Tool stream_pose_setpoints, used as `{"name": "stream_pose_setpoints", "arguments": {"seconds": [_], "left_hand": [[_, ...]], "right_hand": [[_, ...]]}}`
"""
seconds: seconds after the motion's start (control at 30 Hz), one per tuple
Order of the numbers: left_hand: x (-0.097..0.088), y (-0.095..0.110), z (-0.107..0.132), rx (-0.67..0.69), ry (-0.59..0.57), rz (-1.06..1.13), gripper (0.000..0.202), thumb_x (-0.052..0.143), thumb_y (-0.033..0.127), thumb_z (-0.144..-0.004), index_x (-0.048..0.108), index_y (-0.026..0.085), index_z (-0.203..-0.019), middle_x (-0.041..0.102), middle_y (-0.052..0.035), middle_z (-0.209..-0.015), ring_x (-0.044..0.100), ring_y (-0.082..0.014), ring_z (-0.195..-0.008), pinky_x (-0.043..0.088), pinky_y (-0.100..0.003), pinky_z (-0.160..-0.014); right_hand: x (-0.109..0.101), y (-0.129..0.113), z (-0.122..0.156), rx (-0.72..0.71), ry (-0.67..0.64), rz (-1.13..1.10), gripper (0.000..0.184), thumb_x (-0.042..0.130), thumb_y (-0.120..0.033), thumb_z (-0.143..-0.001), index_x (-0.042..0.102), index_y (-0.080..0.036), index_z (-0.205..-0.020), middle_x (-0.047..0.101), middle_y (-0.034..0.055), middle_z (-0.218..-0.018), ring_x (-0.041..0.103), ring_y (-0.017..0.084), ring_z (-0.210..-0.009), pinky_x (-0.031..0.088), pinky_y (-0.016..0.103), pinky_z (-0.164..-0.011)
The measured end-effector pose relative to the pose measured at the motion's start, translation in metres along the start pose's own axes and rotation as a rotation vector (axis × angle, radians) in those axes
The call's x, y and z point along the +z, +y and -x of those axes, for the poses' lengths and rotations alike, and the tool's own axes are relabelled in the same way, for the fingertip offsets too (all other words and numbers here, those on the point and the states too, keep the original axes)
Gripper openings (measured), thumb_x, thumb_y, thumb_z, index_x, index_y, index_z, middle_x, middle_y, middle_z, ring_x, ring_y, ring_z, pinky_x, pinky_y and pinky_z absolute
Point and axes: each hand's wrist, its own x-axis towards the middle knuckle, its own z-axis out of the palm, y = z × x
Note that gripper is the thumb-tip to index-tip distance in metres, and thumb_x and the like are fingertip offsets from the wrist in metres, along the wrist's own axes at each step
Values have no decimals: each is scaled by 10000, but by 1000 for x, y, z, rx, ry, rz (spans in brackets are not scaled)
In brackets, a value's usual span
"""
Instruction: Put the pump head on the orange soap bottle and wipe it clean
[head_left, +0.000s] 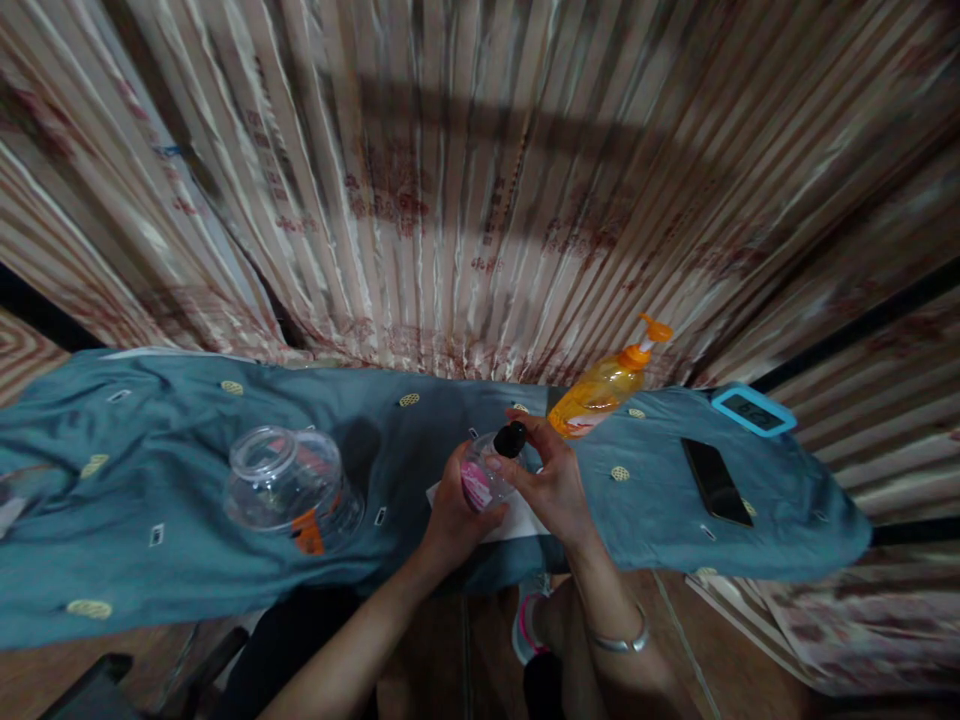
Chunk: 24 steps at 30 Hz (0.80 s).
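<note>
My left hand (459,518) is wrapped round a clear plastic bottle (480,484) with a pink label, holding it over the table. At the bottle's top, the thumb and fingers of my right hand (551,476) close on its round black cap (510,439). Whether the cap is loose or fixed I cannot tell. Under the bottle and hands lies a white sheet (525,524), partly covered. Just beyond my right hand stands an orange pump bottle (598,397) of amber liquid.
A clear plastic jar (285,490) with an orange label is on the left of the blue-green tablecloth (405,430). On the right are a black phone (715,482) and a blue-framed digital clock (753,410). A pleated curtain (480,200) hangs behind the table.
</note>
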Motion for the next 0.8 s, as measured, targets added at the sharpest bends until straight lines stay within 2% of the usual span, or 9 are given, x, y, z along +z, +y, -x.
{"name": "stream_pose_setpoints", "arguments": {"seconds": [0.1, 0.23, 0.3, 0.43, 0.53, 0.6, 0.7, 0.8], "left_hand": [[-2, 6, 0, -67, -34, 3, 877, 857, 248, -620, 470, 182, -1405, 658, -138, -1321, 619, -348, -1290, 483, -554, -1126], [-3, 12, 0, -74, -32, 10, 865, 840, 228, -634, 460, 189, -1410, 674, -127, -1277, 615, -345, -1291, 481, -551, -1129], [-3, 12, 0, -71, -34, 11, 855, 843, 229, -635, 471, 190, -1404, 674, -125, -1278, 614, -346, -1293, 480, -552, -1130], [-1, 6, 0, -75, -35, 0, 886, 855, 233, -623, 464, 185, -1417, 636, -145, -1361, 601, -349, -1313, 466, -554, -1143], [-1, 4, 0, -69, -41, 3, 918, 861, 234, -620, 442, 198, -1436, 619, -144, -1394, 596, -344, -1321, 459, -551, -1150], [-2, 5, 0, -67, -42, 10, 913, 861, 239, -626, 442, 199, -1436, 637, -136, -1363, 602, -343, -1310, 465, -551, -1142], [-2, 7, 0, -70, -34, 15, 889, 862, 237, -624, 464, 185, -1417, 668, -126, -1289, 613, -347, -1287, 476, -552, -1130], [-2, 9, -1, -76, -37, 13, 889, 859, 227, -623, 468, 187, -1420, 659, -129, -1306, 617, -346, -1279, 473, -554, -1129]], "right_hand": [[2, 1, -1, 12, 60, 13, 422, 891, -449, -683, 686, -192, -948, 685, 106, -1290, 635, 276, -1209, 434, 485, -1087], [0, 0, -1, -2, -57, -30, 451, 807, -459, -792, 701, -189, -1137, 710, 84, -1239, 666, 233, -1145, 478, 472, -1056], [-2, 0, -1, -12, -99, -36, 490, 807, -429, -792, 688, -192, -1204, 707, 75, -1258, 663, 222, -1163, 484, 451, -1061], [0, 0, 0, -12, 1, 1, 575, 895, -397, -681, 677, -199, -1175, 697, 77, -1269, 650, 229, -1174, 474, 429, -1070], [2, 2, 0, -5, 72, 17, 435, 889, -423, -693, 685, -204, -1010, 693, 90, -1274, 639, 249, -1191, 451, 449, -1086], [1, 1, 0, -11, 45, 7, 402, 862, -443, -730, 695, -206, -1009, 701, 89, -1258, 647, 248, -1182, 462, 455, -1076], [-2, -2, -1, -22, -65, -19, 425, 791, -435, -804, 703, -213, -1156, 705, 82, -1265, 656, 230, -1195, 476, 445, -1085], [-4, -6, 0, -25, -116, -21, 462, 784, -422, -802, 687, -228, -1209, 698, 72, -1286, 651, 214, -1211, 485, 398, -1086]]}}
